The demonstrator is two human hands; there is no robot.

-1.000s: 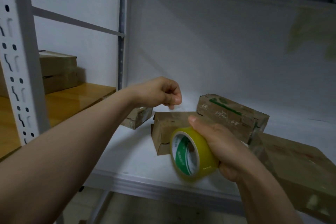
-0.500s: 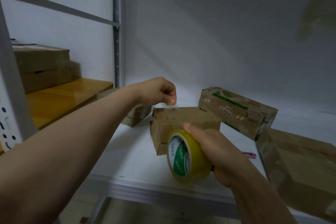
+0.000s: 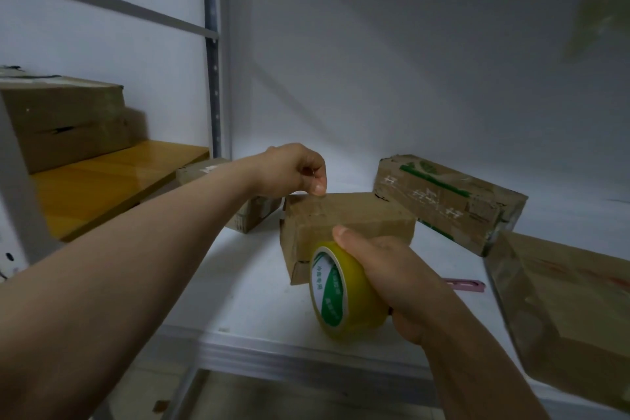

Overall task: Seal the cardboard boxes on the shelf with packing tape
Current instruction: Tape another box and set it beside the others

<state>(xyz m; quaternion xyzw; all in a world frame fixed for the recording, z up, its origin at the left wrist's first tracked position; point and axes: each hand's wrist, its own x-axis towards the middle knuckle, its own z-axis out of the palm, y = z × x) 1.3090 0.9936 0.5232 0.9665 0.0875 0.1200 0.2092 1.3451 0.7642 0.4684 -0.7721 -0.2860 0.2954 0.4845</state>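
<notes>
Head view: our left hand pinches what seems the tape end onto the box on the shelf, just under its fingers, while our right hand grips the tape roll nearer us, so we should pull taut and straight.

left arm: bare, in from 8 o'clock, stretched toward centre
left hand: curled, thumb and forefinger pinch end of tape, tips down
right arm: in from 5 o'clock
right hand: grips tape, thumb on top
</notes>
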